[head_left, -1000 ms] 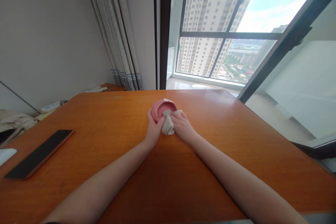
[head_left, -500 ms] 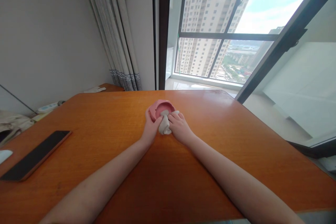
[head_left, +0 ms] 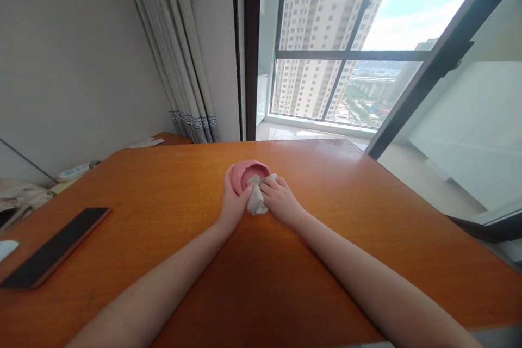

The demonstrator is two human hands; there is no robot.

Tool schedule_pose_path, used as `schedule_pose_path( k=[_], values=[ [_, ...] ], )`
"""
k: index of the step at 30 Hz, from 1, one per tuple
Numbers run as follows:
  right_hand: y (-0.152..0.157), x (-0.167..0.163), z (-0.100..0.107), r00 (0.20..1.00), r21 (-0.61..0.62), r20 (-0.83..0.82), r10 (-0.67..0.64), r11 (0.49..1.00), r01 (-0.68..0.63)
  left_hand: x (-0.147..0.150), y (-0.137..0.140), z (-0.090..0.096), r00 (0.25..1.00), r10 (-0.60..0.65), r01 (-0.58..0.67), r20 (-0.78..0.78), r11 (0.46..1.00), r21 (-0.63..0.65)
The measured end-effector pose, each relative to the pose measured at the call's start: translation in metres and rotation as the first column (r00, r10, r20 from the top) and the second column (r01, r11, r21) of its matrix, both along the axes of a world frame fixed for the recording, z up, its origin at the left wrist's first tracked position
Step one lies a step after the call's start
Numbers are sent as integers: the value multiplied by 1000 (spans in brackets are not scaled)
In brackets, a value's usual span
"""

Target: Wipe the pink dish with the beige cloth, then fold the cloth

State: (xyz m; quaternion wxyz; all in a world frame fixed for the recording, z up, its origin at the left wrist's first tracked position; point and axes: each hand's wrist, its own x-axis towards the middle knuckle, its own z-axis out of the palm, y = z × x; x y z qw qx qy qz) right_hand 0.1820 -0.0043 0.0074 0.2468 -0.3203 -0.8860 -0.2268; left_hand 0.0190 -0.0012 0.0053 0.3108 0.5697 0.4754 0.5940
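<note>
Fingers of the left hand [head_left: 234, 204] grip the side of a pink bowl [head_left: 240, 175], its mouth tipped toward the person, over the table [head_left: 163, 190]; those of the right hand [head_left: 280, 199] clasp a white cloth [head_left: 256, 204] at its rim. Steady holding and light, even wiping should work best.

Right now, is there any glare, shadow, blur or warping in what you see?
Head view: glare washes out the sky beyond the window; pale sheen on the tabletop's far right, darker tone toward its near edge. Head view: wide-angle distortion likely slants the dark frame at right; the pink bowl-like object and white cloth look slightly soft.
</note>
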Motion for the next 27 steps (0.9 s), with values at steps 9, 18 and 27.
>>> schedule_pose_path(
  k=[9, 18, 27],
  values=[
    [2, 8, 15, 997, -56, 81, 1, 998, 4, -10, 11, 11, 986, -83, 85, -144, 996, 9],
    [1, 2, 6, 998, -40, -28, 49, 998, -50, 3, 5, -10, 994, -30, 37, 105, 997, -66],
    [5, 12, 15, 995, -78, 86, 58, 996, -51, -9, 14, 6, 987, -142, 152, 74, 976, -154]
  ],
)
